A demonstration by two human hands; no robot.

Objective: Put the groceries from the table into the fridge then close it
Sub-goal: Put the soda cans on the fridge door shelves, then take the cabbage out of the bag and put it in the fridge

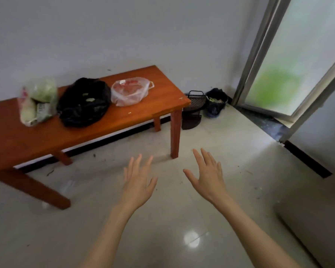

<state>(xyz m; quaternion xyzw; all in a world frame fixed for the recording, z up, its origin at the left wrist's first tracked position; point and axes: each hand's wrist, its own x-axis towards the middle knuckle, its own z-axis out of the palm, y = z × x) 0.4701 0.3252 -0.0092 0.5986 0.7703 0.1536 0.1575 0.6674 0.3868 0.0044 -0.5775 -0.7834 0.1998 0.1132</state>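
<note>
Both hands are held out over the floor [211,132], in front of the table [147,111] and touching nothing. The left hand [138,182] has its fingers straight and a little spread, back of the hand up. The right hand [208,179] is the same, fingers splayed, thumb out to the side.

Three bags sit along the table's far edge, by the wall. A clear bag [131,91] with something reddish inside lies nearest the right end, its handle loops toward the far right corner. A black bag [84,102] sits just left of it, touching it. A pale bag [38,100] holding green and white items lies further left, slightly blurred, its near end reaching toward the middle of the table.

Beyond the table's right end, a black rack [194,107] and a bin [216,102] stand in the room's corner. A glass door [290,60] is at right.
</note>
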